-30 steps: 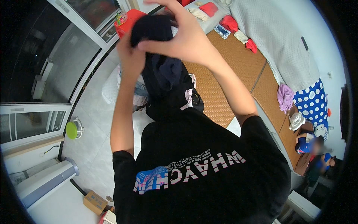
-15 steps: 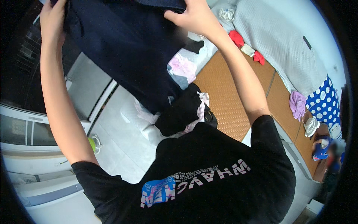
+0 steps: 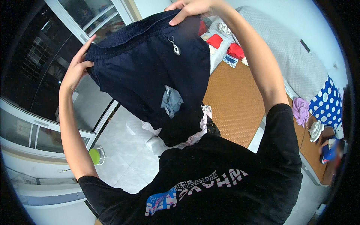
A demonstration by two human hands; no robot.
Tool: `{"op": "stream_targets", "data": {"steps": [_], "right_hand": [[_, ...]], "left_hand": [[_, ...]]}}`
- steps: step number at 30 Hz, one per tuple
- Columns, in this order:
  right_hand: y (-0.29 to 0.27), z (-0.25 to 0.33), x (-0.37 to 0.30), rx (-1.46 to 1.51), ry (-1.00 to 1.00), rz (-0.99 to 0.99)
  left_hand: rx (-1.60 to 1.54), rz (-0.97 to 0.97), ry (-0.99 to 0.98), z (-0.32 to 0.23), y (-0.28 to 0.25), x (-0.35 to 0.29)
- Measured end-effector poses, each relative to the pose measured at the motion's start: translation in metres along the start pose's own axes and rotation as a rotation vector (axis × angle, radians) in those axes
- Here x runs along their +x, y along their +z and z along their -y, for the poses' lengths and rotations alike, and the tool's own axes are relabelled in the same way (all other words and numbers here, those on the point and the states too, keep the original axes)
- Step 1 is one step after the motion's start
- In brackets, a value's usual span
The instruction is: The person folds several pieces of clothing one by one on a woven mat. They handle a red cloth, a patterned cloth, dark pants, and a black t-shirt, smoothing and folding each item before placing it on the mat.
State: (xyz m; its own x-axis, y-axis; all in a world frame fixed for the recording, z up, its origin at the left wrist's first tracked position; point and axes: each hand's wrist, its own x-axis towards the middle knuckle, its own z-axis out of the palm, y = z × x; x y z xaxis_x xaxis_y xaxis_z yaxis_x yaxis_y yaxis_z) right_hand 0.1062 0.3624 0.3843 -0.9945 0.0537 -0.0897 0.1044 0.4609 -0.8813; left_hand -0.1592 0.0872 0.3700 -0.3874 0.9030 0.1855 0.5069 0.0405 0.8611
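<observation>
Dark navy trousers hang spread out in front of me by their elastic waistband. A small silver charm dangles near the waistband on the right. My left hand grips the left end of the waistband, thumb in front. At the other end, my right hand pinches the waistband between thumb and fingers. Below, the trousers hang over a heap of clothes; a grey-blue cloth shows between the legs. Black cloth and a pink-and-white garment lie nearest my chest, and the trousers' lower ends blend into the black cloth.
A brown woven mat covers the bed on the right, with a grey quilt, red clothes, a purple cloth and a white fan. Glass doors stand at left, near a green-and-white stool.
The trousers have come down and opened toward me, so the waistband and charm now show. Both hands have shifted right, the left one also lower. The grey-blue cloth now appears between the legs.
</observation>
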Motion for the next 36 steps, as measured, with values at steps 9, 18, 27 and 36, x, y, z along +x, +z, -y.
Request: {"op": "stream_targets", "data": {"steps": [9,18,27,36], "right_hand": [[0.012,0.001,0.008,-0.127,-0.037,-0.035],[0.043,0.013,0.007,-0.232,-0.532,-0.286],[0.082,0.028,0.052,-0.233,-0.830,-0.194],[0.110,0.017,0.004,-0.583,-0.975,-0.330]], "left_hand": [[0.240,0.071,0.172,0.039,-0.024,-0.014],[0.646,-0.041,0.517,0.032,-0.019,-0.047],[0.604,0.122,0.400,0.012,0.078,-0.060],[-0.051,0.281,-0.144,0.042,0.123,-0.085]]}}
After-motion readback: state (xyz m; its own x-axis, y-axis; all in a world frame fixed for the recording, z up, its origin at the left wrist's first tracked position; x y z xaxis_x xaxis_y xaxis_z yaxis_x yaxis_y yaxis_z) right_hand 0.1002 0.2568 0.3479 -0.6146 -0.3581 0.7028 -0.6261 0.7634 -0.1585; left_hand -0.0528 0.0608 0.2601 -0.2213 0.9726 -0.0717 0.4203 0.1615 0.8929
